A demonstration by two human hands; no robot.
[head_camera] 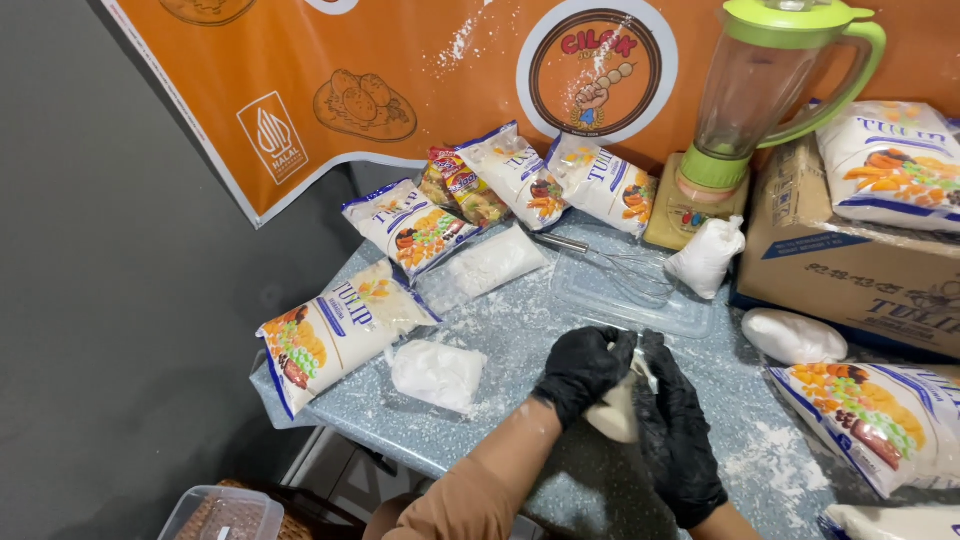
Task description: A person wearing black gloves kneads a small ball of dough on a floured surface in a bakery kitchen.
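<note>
Both my hands wear black gloves and close around one small clear plastic bag of white flour (617, 410) above the speckled grey table (520, 335). My left hand (582, 368) grips the bag's upper left side. My right hand (678, 430) covers its right side and pinches the top. Most of the bag is hidden between the gloves. Spilled flour dusts the tabletop around them.
Printed flour packets (335, 335) lie to the left and along the back. Clear flour bags (437, 373) sit nearby. A clear lid with a whisk (625, 275), a green blender (745, 120) and a cardboard box (850, 265) stand behind. An orange banner (420, 70) hangs on the wall.
</note>
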